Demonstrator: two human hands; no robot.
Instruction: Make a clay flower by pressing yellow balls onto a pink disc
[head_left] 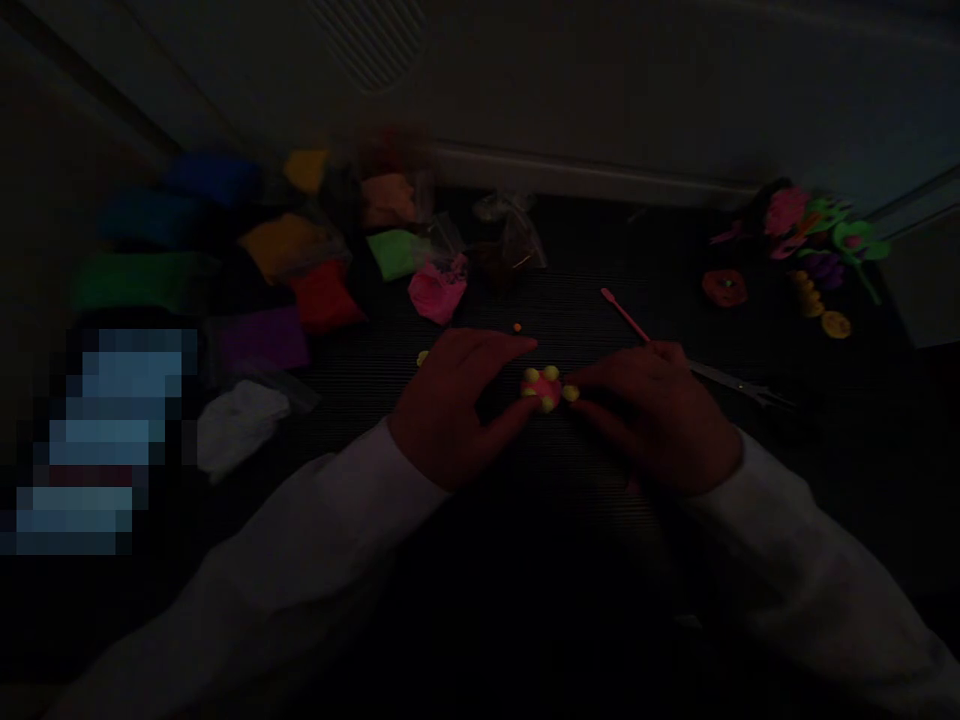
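A small pink clay disc (541, 390) lies on the dark table with several yellow clay balls (551, 373) around its edge. My left hand (459, 408) is beside it on the left, thumb and index finger spread apart, with the thumb tip touching the disc's near-left edge. Between the thumb and fingertips of my right hand (652, 415) is another yellow clay ball (571, 393), held right at the disc's right side. Whether this ball touches the disc I cannot tell.
Bags of coloured clay, including red (326, 295), purple (266, 338) and white (241, 425), crowd the left. A pink clay tool (624, 314) and scissors (739, 384) lie beyond my right hand. Clay flowers (851, 240) stand back right. A blurred-out bright screen (105, 440) is left.
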